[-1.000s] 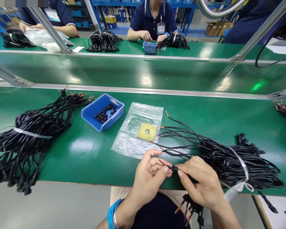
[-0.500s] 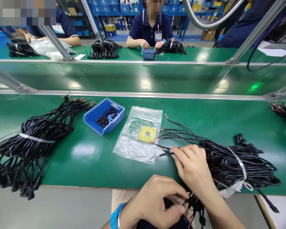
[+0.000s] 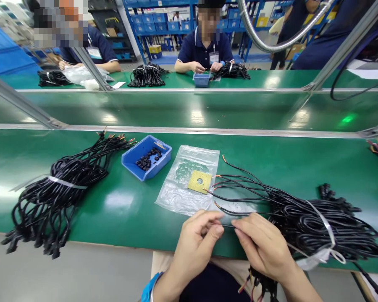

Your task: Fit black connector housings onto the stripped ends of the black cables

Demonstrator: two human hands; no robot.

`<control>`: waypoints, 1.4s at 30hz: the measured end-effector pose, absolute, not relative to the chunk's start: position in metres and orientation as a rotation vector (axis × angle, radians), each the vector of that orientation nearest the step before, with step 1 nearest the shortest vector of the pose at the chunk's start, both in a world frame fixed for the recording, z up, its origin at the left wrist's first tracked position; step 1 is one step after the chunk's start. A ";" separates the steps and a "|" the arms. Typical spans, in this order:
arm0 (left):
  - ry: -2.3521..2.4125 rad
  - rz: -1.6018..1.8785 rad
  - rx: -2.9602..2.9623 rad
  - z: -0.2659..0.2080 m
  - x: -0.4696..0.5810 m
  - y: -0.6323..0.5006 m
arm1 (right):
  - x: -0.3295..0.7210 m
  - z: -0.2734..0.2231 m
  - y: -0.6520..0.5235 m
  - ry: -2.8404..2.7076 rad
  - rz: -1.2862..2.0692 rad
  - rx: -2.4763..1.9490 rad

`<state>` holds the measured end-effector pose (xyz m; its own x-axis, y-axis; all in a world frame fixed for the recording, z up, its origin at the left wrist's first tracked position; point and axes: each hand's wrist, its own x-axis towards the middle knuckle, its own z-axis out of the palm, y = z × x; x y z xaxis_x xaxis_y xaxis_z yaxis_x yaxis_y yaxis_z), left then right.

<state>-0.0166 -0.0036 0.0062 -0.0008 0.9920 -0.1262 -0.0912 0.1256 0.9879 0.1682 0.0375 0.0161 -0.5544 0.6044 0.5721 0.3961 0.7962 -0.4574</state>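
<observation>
A thin black cable (image 3: pixel 228 226) runs between my two hands, just above the bench's front edge. My left hand (image 3: pixel 197 239) pinches its end, and the fingers cover the tip. A short way along, my right hand (image 3: pixel 261 243) grips the same cable between thumb and fingers. Beyond the right hand lies a tied bundle of black cables (image 3: pixel 318 222), several stripped ends fanning out leftward. Those ends reach a yellow square sponge with a hole (image 3: pixel 195 187), which rests on a clear plastic bag (image 3: pixel 173 201). Below my right hand hang more connectors and bare wires (image 3: pixel 263 285), partly hidden.
To the left, a blue bin (image 3: pixel 157 168) holds small black parts. Another tied cable bundle (image 3: pixel 78 172) lies farther left. A metal rail (image 3: pixel 182 131) crosses behind the green bench (image 3: pixel 126 222). Across it, a co-worker (image 3: pixel 204 50) handles cables beside a small blue bin (image 3: pixel 201 80).
My left hand has risen from below the bench edge to the cable end. My right hand has drawn back toward me, now holding a cable apart from the fanned ends. The view has shifted slightly.
</observation>
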 end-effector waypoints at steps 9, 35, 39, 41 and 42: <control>1.359 0.988 1.832 0.027 -0.030 -0.004 | 0.165 0.002 0.042 -2.379 0.310 -0.641; 2.063 0.674 1.955 0.075 -0.195 0.129 | 0.162 -0.002 0.043 -2.248 0.417 -0.777; 1.777 0.786 1.983 0.083 -0.156 0.105 | 0.162 0.000 0.041 -2.204 0.422 -0.796; 1.500 0.718 2.084 0.080 -0.129 0.099 | 0.162 -0.001 0.040 -2.213 0.421 -0.805; 1.421 0.643 2.153 0.077 -0.116 0.099 | 0.163 -0.001 0.040 -2.225 0.418 -0.810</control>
<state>-0.1164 0.0985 0.0772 0.3511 0.9285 0.1210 0.7039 -0.3469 0.6198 0.1628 0.0401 -0.0013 -0.5427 0.6593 0.5203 0.4252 0.7499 -0.5067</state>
